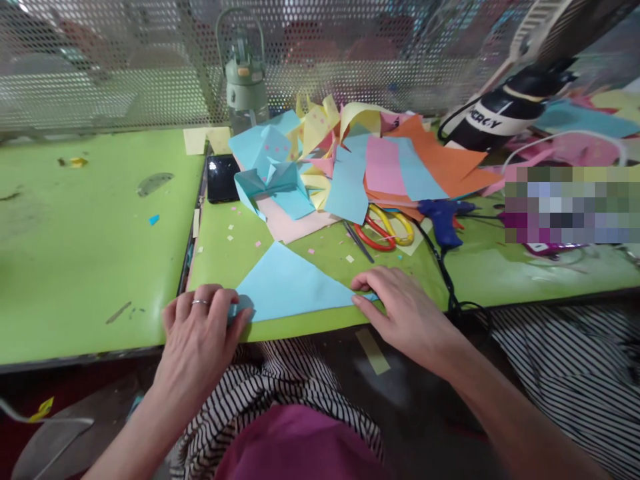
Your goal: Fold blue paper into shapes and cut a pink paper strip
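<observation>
A blue sheet of paper (295, 283), folded into a wide triangle, lies on the green table with its peak pointing away from me and its long edge near the table's front. My left hand (203, 320), with a ring on one finger, pinches the left corner between thumb and curled fingers. At the right corner, my right hand (393, 303) grips the narrow tip of the same sheet between thumb and fingers. The parts of both corners under my fingers are hidden.
Behind the sheet lie a heap of coloured paper (347, 177), scissors (395, 230), a blue glue gun (443, 220) with its cord, and a black phone (223, 179). A green bottle (245, 87) and a black bottle (505, 110) stand by the perforated metal screen (140, 67).
</observation>
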Available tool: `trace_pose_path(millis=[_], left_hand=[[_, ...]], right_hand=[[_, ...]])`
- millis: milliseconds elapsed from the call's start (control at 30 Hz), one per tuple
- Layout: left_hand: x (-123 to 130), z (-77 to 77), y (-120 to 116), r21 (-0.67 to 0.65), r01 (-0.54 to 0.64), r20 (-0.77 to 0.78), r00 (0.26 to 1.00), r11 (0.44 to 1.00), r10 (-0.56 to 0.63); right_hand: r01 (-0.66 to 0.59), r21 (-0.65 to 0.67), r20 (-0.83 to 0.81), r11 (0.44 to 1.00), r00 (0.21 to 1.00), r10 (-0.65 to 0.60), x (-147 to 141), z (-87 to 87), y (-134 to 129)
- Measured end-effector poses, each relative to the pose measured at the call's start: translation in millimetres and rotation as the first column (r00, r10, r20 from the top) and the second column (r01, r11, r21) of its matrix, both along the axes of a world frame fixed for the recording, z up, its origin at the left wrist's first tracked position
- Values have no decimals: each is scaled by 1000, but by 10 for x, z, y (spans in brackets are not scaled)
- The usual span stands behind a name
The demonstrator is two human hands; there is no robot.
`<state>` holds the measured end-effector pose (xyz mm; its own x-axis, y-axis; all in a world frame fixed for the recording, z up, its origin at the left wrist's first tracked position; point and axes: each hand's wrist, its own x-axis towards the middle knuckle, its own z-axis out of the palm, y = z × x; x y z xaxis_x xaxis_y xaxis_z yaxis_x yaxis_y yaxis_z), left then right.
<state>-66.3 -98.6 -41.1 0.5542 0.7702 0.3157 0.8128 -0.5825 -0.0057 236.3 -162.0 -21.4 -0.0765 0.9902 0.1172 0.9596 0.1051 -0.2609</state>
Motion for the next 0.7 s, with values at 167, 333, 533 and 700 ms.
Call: trace_pose_path(millis=[167, 333, 533, 700], left_hand=[[-200, 8, 2, -27, -148, -25, 989, 989, 148], [-377, 41, 73, -60, -231, -21, 973, 971, 231], [-243, 136, -155, 128, -266, 198, 951, 955, 238], [389, -20, -459, 89, 249, 69, 965, 965, -255]], right_hand=[[-55, 79, 13, 995, 998, 54, 38, -40, 50], [-130, 217, 7, 967, 991, 131, 124, -127, 127], [-168, 236, 11, 957, 985, 170, 160, -132, 189], [-182, 244, 65, 953, 983, 171, 134, -107, 190]])
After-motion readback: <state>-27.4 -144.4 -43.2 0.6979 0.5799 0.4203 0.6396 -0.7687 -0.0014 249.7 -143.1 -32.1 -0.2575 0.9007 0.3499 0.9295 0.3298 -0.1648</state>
